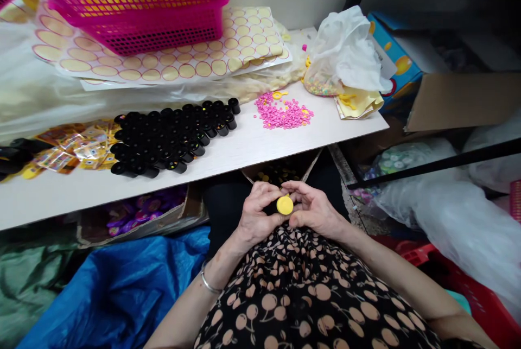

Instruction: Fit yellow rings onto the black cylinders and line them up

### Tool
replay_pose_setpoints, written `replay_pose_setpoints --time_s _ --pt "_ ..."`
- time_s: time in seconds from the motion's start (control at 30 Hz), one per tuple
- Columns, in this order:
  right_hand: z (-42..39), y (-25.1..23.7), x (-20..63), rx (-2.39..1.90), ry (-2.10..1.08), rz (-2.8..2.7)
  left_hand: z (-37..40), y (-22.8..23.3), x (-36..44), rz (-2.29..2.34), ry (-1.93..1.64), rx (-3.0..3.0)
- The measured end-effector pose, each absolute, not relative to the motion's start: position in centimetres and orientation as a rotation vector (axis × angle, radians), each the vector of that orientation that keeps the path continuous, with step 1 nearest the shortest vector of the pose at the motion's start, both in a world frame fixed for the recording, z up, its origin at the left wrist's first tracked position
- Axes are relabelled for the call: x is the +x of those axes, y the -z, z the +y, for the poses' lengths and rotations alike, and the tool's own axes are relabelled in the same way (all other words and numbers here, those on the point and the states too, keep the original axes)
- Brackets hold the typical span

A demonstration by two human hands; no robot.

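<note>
Yellow cap (285, 205) at 6 o'clock below table (244, 148) edge, pinched between left hand (258, 213) and right hand (313, 209), both closed on it, black tubes (175, 134) at 10 o'clock, pink beads (284, 113) at 12.

Both hands hide most of the black tube (272, 207) under the yellow cap (284, 205)

Bare table (260, 145) is left at centre frame, between the black tubes (173, 134) at left and pink beads (284, 113); the upper left is blocked by stacked baskets (138, 7).
</note>
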State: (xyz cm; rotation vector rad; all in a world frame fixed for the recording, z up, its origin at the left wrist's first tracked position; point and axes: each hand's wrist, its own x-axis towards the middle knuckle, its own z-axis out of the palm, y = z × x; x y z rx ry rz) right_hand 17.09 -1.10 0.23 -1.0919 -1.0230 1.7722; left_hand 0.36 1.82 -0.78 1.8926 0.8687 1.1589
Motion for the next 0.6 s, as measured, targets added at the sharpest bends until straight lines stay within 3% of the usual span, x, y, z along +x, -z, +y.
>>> replay_pose_setpoints --time_s 0.27,0.6 --pt "-1.5 -1.9 16.9 -1.165 -1.360 -1.328 1.3 0.3 0.2 0.918 -1.095 1.901" --pt "-1.6 -0.9 16.7 -1.021 -1.700 -1.015 1.2 -0.7 -0.7 0.998 -1.137 2.205"
